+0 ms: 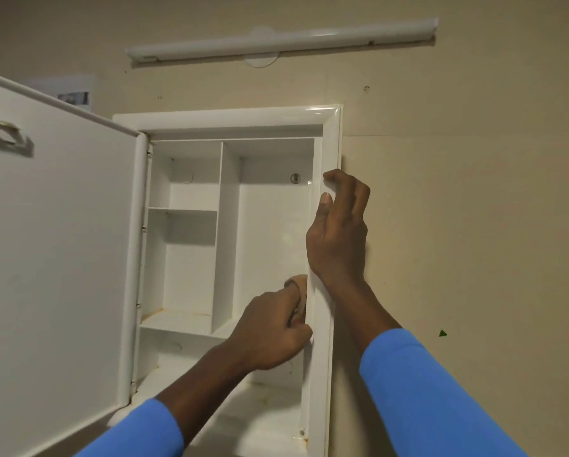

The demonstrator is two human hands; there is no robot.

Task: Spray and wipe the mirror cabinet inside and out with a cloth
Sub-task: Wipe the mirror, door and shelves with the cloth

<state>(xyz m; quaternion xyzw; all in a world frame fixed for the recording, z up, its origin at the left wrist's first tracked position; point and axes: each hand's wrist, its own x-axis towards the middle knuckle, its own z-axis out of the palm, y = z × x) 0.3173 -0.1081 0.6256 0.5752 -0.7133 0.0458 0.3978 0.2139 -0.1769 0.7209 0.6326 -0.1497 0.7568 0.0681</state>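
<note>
The white mirror cabinet [230,118] hangs on a beige wall with its door [59,258] swung open to the left. Its shelves and compartments hold nothing. My left hand [270,331] is inside, closed on a small pale cloth [298,286] pressed against the inner right wall, low in the tall right compartment. My right hand [337,232] grips the cabinet's right frame edge, fingers curled around its outer side and thumb on the front. No spray bottle is in view.
A long white light fitting [283,41] is mounted on the wall above the cabinet. A plastic holder [6,136] is fixed to the door's inner face. A paper [74,94] hangs on the wall behind the door. Brownish stains mark the lower shelves.
</note>
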